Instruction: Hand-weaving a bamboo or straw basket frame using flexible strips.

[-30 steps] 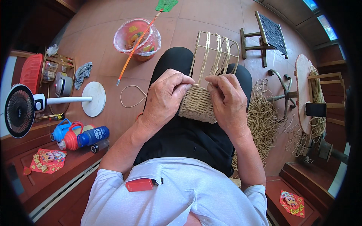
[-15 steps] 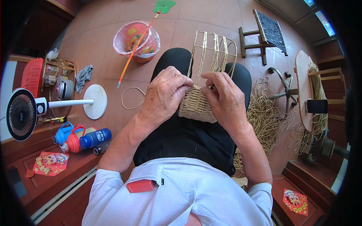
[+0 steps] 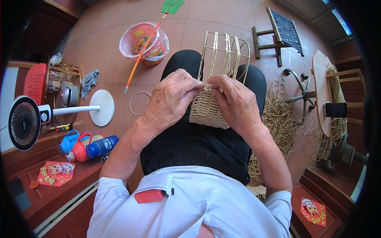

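A half-woven basket [image 3: 207, 109] of beige twisted cord rests on my lap. Its thin frame [image 3: 226, 47] rises away from me, with several braided strands strung lengthwise over the far end. My left hand [image 3: 173, 93] pinches cord at the weave's upper left edge, thumb and forefinger pressed together. From the right, my right hand [image 3: 235, 99] reaches across the weave, its thumb and forefinger closed on cord close to my left fingertips. The exact strand between the fingers is mostly hidden.
A tangled heap of cord [image 3: 279, 123] lies on the floor at my right, near a wheeled base [image 3: 304, 94]. A lined bucket [image 3: 145, 43] with a fly swatter [image 3: 146, 47] across it stands ahead left. A fan [image 3: 24, 123] and bottles [image 3: 104, 145] are at left; a stool [image 3: 283, 33] stands far right.
My right hand's fingertips have moved left across the weave to meet my left fingertips. My left hand stays at the left edge, and the basket has barely shifted.
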`<control>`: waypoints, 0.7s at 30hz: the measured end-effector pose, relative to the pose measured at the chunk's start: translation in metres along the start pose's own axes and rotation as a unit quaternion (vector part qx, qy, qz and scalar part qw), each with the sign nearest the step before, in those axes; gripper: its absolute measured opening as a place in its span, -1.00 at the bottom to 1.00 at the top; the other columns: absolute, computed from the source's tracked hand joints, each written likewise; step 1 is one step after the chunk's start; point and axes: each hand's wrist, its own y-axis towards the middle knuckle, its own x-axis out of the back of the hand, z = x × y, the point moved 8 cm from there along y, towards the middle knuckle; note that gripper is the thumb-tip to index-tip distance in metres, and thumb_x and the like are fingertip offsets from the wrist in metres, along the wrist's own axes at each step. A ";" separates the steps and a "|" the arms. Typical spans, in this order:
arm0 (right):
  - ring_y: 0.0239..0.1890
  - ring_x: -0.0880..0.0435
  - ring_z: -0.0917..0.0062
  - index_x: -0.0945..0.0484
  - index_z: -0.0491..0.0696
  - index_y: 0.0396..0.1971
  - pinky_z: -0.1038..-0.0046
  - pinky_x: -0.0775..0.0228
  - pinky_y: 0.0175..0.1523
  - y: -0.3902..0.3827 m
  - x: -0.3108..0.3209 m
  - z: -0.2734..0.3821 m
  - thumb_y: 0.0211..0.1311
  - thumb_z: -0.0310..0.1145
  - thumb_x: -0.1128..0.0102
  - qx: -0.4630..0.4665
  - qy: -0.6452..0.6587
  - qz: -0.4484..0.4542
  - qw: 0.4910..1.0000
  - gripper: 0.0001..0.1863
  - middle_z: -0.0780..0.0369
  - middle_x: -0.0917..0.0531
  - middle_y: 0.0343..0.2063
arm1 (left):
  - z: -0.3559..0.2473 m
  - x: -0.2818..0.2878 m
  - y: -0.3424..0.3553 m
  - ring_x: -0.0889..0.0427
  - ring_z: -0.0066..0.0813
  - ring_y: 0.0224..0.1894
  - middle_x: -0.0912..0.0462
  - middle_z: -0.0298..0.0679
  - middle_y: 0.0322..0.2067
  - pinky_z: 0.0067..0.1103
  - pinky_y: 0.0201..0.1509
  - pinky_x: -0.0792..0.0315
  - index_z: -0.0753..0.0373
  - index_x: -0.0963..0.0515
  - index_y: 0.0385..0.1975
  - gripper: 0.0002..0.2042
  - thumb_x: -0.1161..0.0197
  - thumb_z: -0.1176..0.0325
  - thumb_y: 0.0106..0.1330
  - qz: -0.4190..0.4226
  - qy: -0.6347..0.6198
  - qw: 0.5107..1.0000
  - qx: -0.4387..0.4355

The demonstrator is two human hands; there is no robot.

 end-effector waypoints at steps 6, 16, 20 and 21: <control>-0.05 -0.86 0.06 -0.60 -0.07 0.11 0.06 -0.73 0.08 0.001 -0.002 -0.002 0.63 -0.53 -0.32 -0.003 0.014 0.016 1.000 -0.82 0.04 -0.78 -0.18 | 0.037 -0.011 -0.016 -0.79 -0.62 0.00 -0.83 -0.30 -0.02 -0.54 0.11 -0.71 0.29 -0.74 0.20 -0.78 -0.39 0.50 0.66 -0.026 -0.268 0.936 0.226; -0.02 -0.89 0.14 -0.65 -0.07 0.11 0.13 -0.75 0.08 0.000 -0.002 -0.004 0.58 -0.55 -0.36 -0.023 0.019 0.024 0.999 -0.79 0.10 -0.81 -0.14 | 0.053 -0.035 -0.019 -0.79 -0.62 0.03 -0.83 -0.29 -0.04 -0.58 0.21 -0.68 0.32 -0.68 0.26 -0.73 -0.43 0.47 0.66 -0.023 -0.399 0.885 0.238; -0.02 -0.86 0.08 -0.59 -0.07 0.12 0.07 -0.73 0.09 0.002 -0.002 -0.002 0.63 -0.52 -0.30 -0.018 0.024 0.038 0.999 -0.81 0.07 -0.79 -0.17 | 0.053 -0.036 -0.021 -0.79 -0.63 0.01 -0.84 -0.30 -0.07 -0.58 0.19 -0.68 0.32 -0.66 0.29 -0.70 -0.45 0.46 0.67 -0.030 -0.369 0.904 0.216; -0.01 -0.86 0.07 -0.59 -0.07 0.12 0.07 -0.73 0.10 0.003 -0.002 -0.002 0.64 -0.52 -0.30 -0.017 0.022 0.043 0.999 -0.82 0.07 -0.79 -0.16 | 0.053 -0.036 -0.022 -0.79 -0.64 0.00 -0.85 -0.30 -0.08 -0.58 0.18 -0.67 0.32 -0.66 0.30 -0.70 -0.46 0.45 0.67 -0.038 -0.363 0.906 0.214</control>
